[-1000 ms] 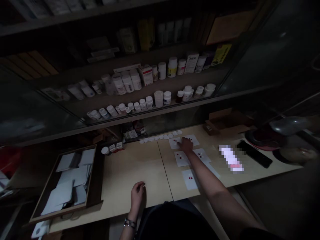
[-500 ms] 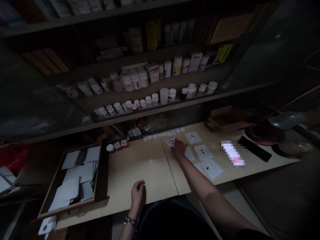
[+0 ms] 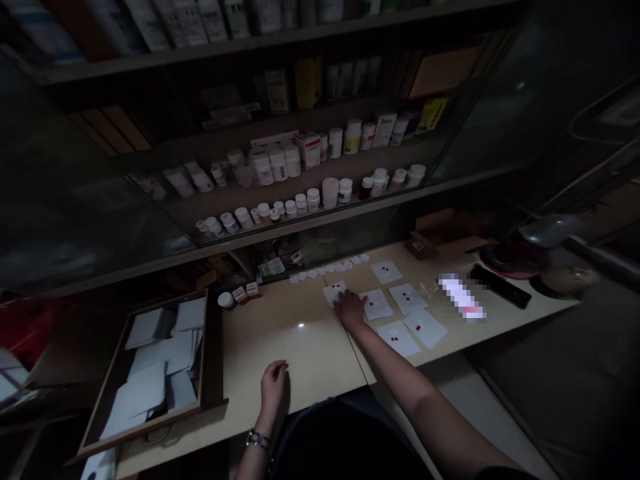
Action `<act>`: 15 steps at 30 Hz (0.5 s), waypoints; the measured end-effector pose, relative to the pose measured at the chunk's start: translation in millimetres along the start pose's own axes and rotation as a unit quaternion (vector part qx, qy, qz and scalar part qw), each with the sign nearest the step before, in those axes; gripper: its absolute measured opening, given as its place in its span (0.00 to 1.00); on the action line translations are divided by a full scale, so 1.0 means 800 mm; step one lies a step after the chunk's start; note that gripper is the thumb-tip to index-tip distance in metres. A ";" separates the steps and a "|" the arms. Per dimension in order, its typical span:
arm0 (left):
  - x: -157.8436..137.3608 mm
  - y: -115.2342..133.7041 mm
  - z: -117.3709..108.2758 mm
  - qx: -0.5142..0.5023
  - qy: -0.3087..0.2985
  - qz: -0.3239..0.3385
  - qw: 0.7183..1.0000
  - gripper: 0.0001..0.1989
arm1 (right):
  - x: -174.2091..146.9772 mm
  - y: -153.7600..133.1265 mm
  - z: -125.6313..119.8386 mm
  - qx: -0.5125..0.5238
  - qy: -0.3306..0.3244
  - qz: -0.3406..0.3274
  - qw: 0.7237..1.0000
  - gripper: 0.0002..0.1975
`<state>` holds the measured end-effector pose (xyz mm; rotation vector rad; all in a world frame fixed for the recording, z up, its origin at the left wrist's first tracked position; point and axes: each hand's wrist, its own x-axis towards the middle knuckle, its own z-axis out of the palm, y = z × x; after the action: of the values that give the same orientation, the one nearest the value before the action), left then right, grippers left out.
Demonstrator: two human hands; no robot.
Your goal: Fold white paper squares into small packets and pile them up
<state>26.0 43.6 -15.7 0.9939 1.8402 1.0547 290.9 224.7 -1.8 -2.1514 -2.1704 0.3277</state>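
Note:
My right hand (image 3: 353,311) rests low over the table, its fingers spread at the near edge of a white paper square (image 3: 332,294) bearing small red pills. To its right lies another paper square (image 3: 384,307) with pills on it. More squares of the same kind lie around, including a nearer one (image 3: 406,343), one at the right (image 3: 434,325) and one farther back (image 3: 386,271). My left hand (image 3: 273,380) is curled closed above the table's front edge; what its fingers hold, if anything, cannot be made out.
An open drawer (image 3: 203,360) of white paper stands at the left. Small white pieces (image 3: 330,269) line the table's back. A cardboard box (image 3: 423,250) and a black phone (image 3: 501,287) lie at the right. Shelves of medicine bottles (image 3: 280,165) rise behind.
My right hand has shifted slightly toward me and left at the pill paper, uncovering the square beside it. The view has tilted a little. My left hand stays curled in place.

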 end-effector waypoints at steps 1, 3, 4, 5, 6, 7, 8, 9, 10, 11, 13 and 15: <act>0.002 0.002 -0.001 0.013 -0.012 0.013 1.000 0.16 | -0.006 -0.004 0.001 0.002 0.002 -0.007 1.000 0.20; 0.004 0.009 0.000 0.056 -0.042 0.055 0.996 0.14 | -0.022 -0.015 0.005 0.015 0.002 -0.025 1.000 0.19; 0.005 0.015 0.002 0.088 -0.063 0.085 0.990 0.14 | -0.031 -0.021 0.008 0.024 -0.003 -0.033 0.999 0.19; 0.006 0.021 0.005 0.126 -0.081 0.117 0.982 0.13 | -0.041 -0.028 0.012 0.031 -0.006 -0.041 0.999 0.19; 0.007 0.028 0.008 0.168 -0.102 0.148 0.969 0.14 | -0.051 -0.036 0.016 0.033 -0.014 -0.046 0.998 0.19; 0.007 0.034 0.012 0.213 -0.124 0.182 0.952 0.14 | -0.062 -0.043 0.020 0.031 -0.016 -0.048 0.998 0.19; 0.007 0.041 0.017 0.256 -0.147 0.210 0.932 0.15 | -0.072 -0.051 0.024 0.027 -0.017 -0.056 0.998 0.20; 0.008 0.047 0.022 0.299 -0.172 0.233 0.909 0.17 | -0.083 -0.058 0.028 0.023 -0.019 -0.064 0.997 0.20; 0.008 0.052 0.027 0.340 -0.189 0.248 0.887 0.19 | -0.092 -0.065 0.031 0.019 -0.019 -0.071 0.997 0.21; 0.009 0.056 0.032 0.379 -0.203 0.253 0.867 0.21 | -0.101 -0.072 0.034 0.016 -0.021 -0.079 0.997 0.22; 0.011 0.062 0.041 0.432 -0.236 0.252 0.833 0.25 | -0.116 -0.082 0.037 0.010 -0.027 -0.087 0.996 0.23; 0.013 0.064 0.046 0.466 -0.265 0.250 0.807 0.28 | -0.128 -0.089 0.038 0.006 -0.035 -0.091 0.995 0.24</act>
<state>67.4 81.9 15.0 2.1767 1.5949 -0.0248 217.1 120.2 -7.3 -1.9443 -2.3742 0.4079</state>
